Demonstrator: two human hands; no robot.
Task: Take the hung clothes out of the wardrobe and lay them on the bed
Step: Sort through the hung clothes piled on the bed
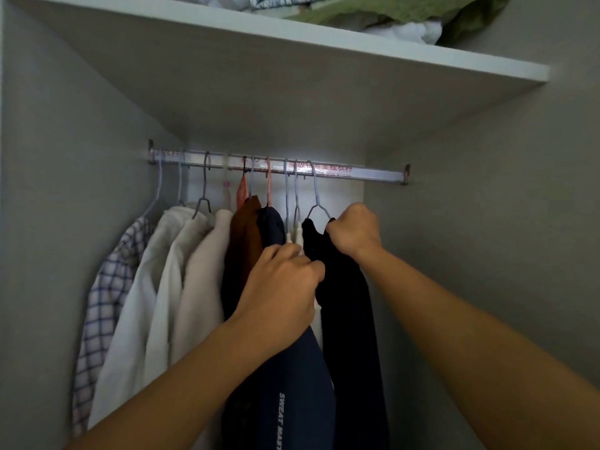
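Right hand (354, 230) grips the black garment (344, 303), left hand (282, 284) pinches neighbouring clothes; hanger hook (314, 186) may snag the rail (373, 173)

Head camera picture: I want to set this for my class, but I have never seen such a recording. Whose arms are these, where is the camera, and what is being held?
There is no machine here. A person wears one wide-angle camera on the head, so you look forward along their own two bare arms into a grey wardrobe. A shiny metal rail crosses it, and clothes hang from it on thin wire hangers: a blue-checked white shirt at the far left, cream garments, a rust-brown garment, a navy garment with white lettering and a black garment at the right end. The right hand grips the black garment at its top, by the hanger. The left hand curls round cloth between the navy and black garments; exactly which piece it holds is unclear. Folded bedding lies on the white shelf above.
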